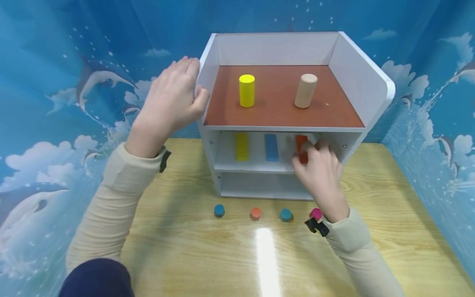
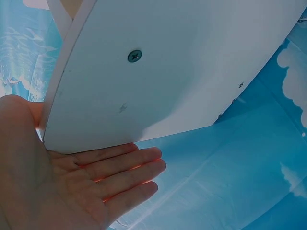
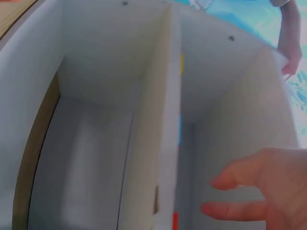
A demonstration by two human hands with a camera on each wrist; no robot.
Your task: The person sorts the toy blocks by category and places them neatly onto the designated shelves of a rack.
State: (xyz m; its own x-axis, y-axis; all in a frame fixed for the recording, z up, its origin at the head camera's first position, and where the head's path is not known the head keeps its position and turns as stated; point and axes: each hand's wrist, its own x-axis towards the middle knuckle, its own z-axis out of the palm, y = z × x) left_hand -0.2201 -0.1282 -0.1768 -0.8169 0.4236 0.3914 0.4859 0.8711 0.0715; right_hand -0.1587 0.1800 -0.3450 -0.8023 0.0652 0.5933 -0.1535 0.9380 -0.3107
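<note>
While the left hand [image 1: 172,95] rests straight-fingered against a white shelf unit [image 1: 365,76], right hand [image 1: 322,173] at the red block [image 1: 300,140], thumb and fingers apart, blue block [image 1: 271,147] nearby

Glossy wood-grain table [image 1: 208,255], smooth cabinet [image 1: 361,78]

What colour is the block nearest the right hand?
The block is orange-red, best seen in the head view.
</note>
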